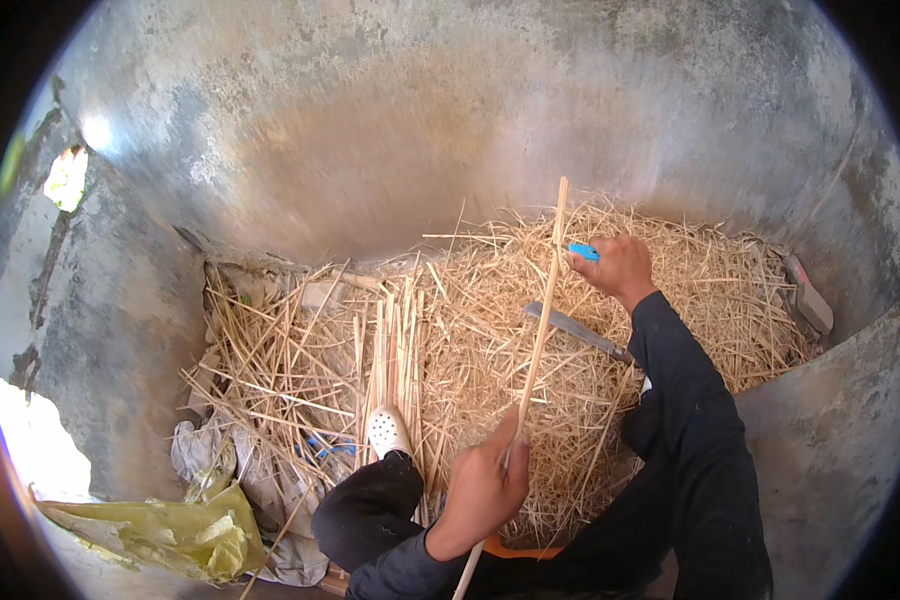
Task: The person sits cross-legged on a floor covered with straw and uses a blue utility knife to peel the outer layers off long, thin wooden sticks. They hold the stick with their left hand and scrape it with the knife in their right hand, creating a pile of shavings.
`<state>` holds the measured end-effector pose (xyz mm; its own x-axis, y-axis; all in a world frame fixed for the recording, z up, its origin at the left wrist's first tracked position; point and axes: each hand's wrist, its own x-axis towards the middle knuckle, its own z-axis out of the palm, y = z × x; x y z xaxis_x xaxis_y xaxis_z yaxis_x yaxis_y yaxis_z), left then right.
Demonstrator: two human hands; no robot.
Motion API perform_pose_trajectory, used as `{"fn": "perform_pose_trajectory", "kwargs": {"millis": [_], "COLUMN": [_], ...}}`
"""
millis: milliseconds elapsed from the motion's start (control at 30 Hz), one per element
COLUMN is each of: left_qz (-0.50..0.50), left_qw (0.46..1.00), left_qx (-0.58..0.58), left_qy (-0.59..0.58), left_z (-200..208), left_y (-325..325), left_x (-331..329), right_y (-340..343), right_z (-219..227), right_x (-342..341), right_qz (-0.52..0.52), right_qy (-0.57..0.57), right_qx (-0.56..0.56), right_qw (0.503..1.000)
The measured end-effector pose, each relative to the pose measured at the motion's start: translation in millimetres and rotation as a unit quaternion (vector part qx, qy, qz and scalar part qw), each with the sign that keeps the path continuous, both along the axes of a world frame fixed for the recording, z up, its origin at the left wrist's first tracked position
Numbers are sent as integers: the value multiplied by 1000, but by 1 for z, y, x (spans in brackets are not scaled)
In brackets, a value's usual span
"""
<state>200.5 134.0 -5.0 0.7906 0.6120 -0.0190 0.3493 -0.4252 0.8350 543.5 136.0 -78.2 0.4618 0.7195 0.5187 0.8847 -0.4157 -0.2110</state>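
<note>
A long, pale bamboo strip [540, 355] slants up from the lower edge across the middle. My left hand [482, 490] is closed around its lower part, near my knees. Up by the far end of the strip, my right hand [620, 268] grips a small blue-handled knife [582, 251]. Its dark front end meets the strip; most of the handle is hidden in my fingers. Below my right hand, a large curved blade [575, 328] lies on the shavings, its rear part covered by my right sleeve.
A thick heap of shavings [710, 300] spreads to the right. Left of it lie a row of split strips [398, 335], with my white clog [388, 432] at its near end, and loose sticks [270, 350]. A yellowish plastic sheet [170, 530] is at lower left. Concrete walls [420, 120] rise behind.
</note>
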Motion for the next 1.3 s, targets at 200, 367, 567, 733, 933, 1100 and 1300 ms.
{"fn": "perform_pose_trajectory", "kwargs": {"millis": [200, 367, 567, 733, 933, 1100, 1300], "left_qz": [23, 26, 58, 68, 74, 80, 56], "left_qw": [999, 988, 983, 992, 993, 991, 989], "left_qx": [31, -140, -158, -9, 83, 105, 140], "left_qy": [-15, -54, -75, -104, -50, -35, -5], "left_z": [-15, -24, -11, -21, -6, -1, 4], "left_y": [5, 16, 25, 26, 27, 23, 24], "left_x": [2, 1, -3, -6, -11, -13, -13], "right_y": [11, 6, -27, -26, -20, -14, -10], "right_z": [8, 12, 43, 49, 35, 39, 37], "right_x": [-19, -31, -139, -139, -140, -140, -135], "right_qz": [-7, 84, 209, 201, 210, 216, 212], "right_qy": [235, 667, 208, 98, 92, 30, 85], "right_qx": [-73, -103, -105, -89, -68, -43, -65], "right_qw": [969, 733, 950, 971, 971, 975, 971]}}
